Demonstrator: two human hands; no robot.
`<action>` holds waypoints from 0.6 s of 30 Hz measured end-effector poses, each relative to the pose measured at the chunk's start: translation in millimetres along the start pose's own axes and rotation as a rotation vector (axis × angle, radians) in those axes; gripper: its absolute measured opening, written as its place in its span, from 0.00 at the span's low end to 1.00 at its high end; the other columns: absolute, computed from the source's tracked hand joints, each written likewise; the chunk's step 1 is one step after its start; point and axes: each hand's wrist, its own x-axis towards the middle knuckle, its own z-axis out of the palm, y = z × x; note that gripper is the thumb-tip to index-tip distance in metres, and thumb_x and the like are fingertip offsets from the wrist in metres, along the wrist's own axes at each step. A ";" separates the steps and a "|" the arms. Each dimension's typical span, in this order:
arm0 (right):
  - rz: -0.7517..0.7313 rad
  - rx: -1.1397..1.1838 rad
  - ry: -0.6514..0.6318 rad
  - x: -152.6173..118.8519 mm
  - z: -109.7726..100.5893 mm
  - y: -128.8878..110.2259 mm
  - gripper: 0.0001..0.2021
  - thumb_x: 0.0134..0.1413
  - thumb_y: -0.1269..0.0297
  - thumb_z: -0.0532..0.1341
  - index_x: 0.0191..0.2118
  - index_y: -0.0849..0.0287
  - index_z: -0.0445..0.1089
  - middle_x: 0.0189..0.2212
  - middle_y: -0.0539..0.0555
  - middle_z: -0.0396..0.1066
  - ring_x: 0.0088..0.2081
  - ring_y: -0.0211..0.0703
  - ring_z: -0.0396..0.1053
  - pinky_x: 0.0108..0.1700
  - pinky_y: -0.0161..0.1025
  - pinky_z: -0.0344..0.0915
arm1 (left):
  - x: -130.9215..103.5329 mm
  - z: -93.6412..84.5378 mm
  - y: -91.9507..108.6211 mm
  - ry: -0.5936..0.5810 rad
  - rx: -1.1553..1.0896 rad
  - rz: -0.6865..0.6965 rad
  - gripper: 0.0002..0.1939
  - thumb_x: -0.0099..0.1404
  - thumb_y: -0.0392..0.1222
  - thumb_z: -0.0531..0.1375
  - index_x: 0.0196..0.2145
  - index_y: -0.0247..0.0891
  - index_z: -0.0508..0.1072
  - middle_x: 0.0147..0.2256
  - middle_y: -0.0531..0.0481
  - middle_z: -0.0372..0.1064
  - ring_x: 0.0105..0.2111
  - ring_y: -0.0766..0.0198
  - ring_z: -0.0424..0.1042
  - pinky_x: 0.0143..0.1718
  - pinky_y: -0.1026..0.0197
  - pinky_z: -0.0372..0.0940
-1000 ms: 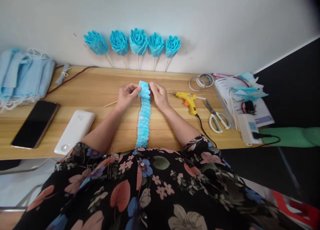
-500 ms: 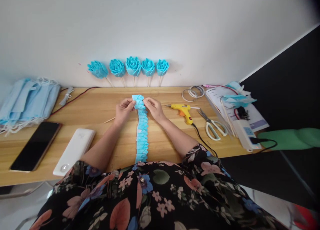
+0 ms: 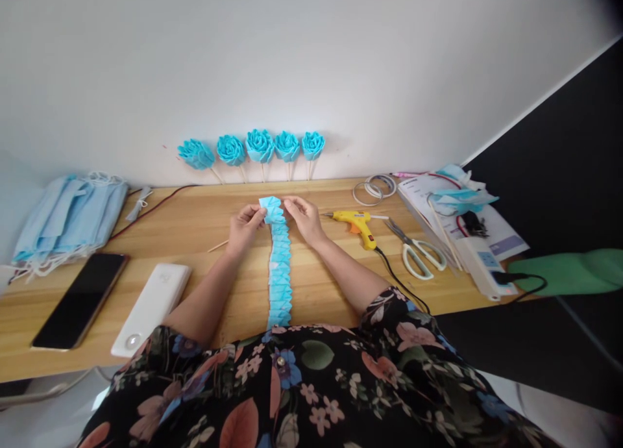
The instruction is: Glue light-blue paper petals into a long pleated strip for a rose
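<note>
A long pleated blue strip (image 3: 280,266) with zigzag folds along its right side runs down the table toward my body. Its material looks like thin mask fabric or crepe paper. My left hand (image 3: 247,226) pinches the strip's far left corner between thumb and fingers. Just beyond the opposite edge is my right hand (image 3: 304,221), its fingers loosely bent and slightly parted, with nothing visible in them. The near end of the strip disappears at the patterned shirt.
Several blue flowers on sticks (image 3: 259,146) lean against the wall. To the right lie a yellow glue gun (image 3: 359,222), scissors (image 3: 419,253), tape rolls (image 3: 380,187) and a power strip (image 3: 484,266). Face masks (image 3: 73,214), a phone (image 3: 80,298) and a white power bank (image 3: 153,305) are at left.
My right hand has moved slightly right, off the strip's edge. My left hand keeps its pinch on the corner. The whole view has shifted a little.
</note>
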 end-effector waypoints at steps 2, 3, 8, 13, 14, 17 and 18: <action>-0.017 -0.024 -0.047 -0.9 0.4 -2.1 0.23 0.52 0.39 0.65 0.33 0.57 0.73 0.29 0.49 0.70 0.32 0.39 0.65 0.38 0.37 0.64 | 0.0 -0.1 -0.7 -0.009 0.007 -0.004 0.22 0.51 0.60 0.75 0.26 0.38 0.77 0.19 0.55 0.68 0.20 0.70 0.64 0.24 0.65 0.61; -0.022 -0.050 -0.066 -1.6 0.8 -2.8 0.23 0.52 0.38 0.65 0.30 0.57 0.71 0.26 0.47 0.66 0.31 0.38 0.63 0.36 0.36 0.62 | -0.1 0.1 -1.1 -0.015 0.011 -0.006 0.21 0.51 0.59 0.75 0.26 0.38 0.77 0.19 0.55 0.68 0.20 0.70 0.64 0.24 0.65 0.61; -0.030 -0.134 -0.069 -3.5 1.3 -1.6 0.25 0.52 0.37 0.65 0.25 0.56 0.64 0.22 0.45 0.57 0.27 0.35 0.56 0.32 0.36 0.57 | -0.8 1.8 -2.0 -0.057 0.024 -0.013 0.21 0.51 0.59 0.74 0.25 0.38 0.77 0.20 0.54 0.68 0.21 0.69 0.64 0.25 0.64 0.62; 0.000 0.003 -0.033 0.3 -1.0 2.2 0.23 0.54 0.39 0.64 0.40 0.57 0.75 0.31 0.49 0.71 0.34 0.39 0.67 0.38 0.37 0.66 | -0.9 2.3 1.0 -0.068 0.030 -0.035 0.21 0.50 0.59 0.74 0.24 0.38 0.76 0.19 0.54 0.66 0.20 0.69 0.63 0.24 0.64 0.60; 0.003 0.032 -0.029 1.4 -1.3 3.3 0.24 0.53 0.40 0.65 0.44 0.57 0.76 0.33 0.49 0.73 0.35 0.39 0.68 0.40 0.37 0.67 | -1.0 2.6 1.6 -0.074 0.034 -0.043 0.21 0.49 0.58 0.74 0.24 0.38 0.76 0.19 0.54 0.66 0.20 0.69 0.62 0.24 0.64 0.60; 0.000 0.083 -0.052 3.7 -1.3 7.2 0.26 0.50 0.45 0.69 0.51 0.56 0.76 0.36 0.49 0.75 0.36 0.38 0.69 0.40 0.36 0.67 | -1.8 4.1 2.4 -0.113 0.044 -0.063 0.19 0.48 0.56 0.75 0.22 0.38 0.77 0.19 0.54 0.68 0.21 0.70 0.63 0.25 0.65 0.60; -0.003 0.091 -0.059 4.0 -1.1 8.7 0.26 0.50 0.47 0.70 0.52 0.56 0.76 0.36 0.49 0.74 0.35 0.37 0.69 0.40 0.36 0.67 | -2.3 4.6 2.2 -0.125 0.049 -0.067 0.19 0.48 0.55 0.75 0.22 0.38 0.77 0.20 0.53 0.68 0.21 0.70 0.63 0.25 0.66 0.60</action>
